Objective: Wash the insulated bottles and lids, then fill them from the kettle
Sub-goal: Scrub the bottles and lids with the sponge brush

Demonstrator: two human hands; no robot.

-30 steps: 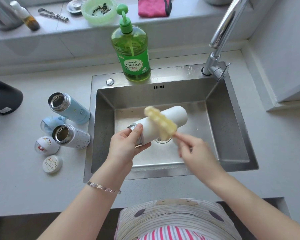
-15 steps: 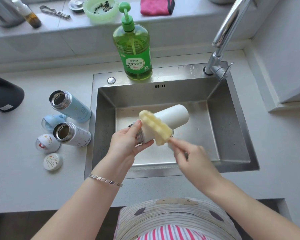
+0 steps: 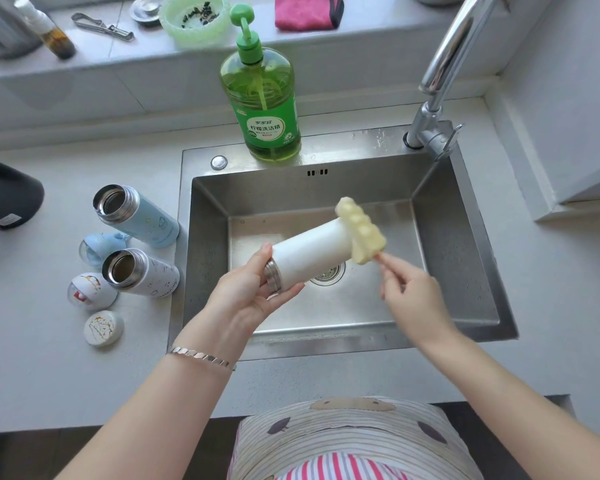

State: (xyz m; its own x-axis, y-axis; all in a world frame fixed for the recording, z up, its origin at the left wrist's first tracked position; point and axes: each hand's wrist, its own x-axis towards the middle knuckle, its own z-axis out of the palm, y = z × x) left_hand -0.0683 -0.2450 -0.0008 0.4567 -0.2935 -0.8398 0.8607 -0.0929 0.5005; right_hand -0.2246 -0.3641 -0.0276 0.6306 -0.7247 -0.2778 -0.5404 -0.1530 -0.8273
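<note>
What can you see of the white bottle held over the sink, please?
The white bottle is a smooth cylinder with a bare steel threaded neck, lid off. It lies nearly level over the sink, base tilted up rightward. The left hand grips its neck end; the yellow sponge brush, held by the right hand, rests against its base.

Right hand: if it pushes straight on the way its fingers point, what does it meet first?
The right hand would probably meet the white bottle at its base end, where the sponge brush it pinches lies; depth is unclear.
</note>
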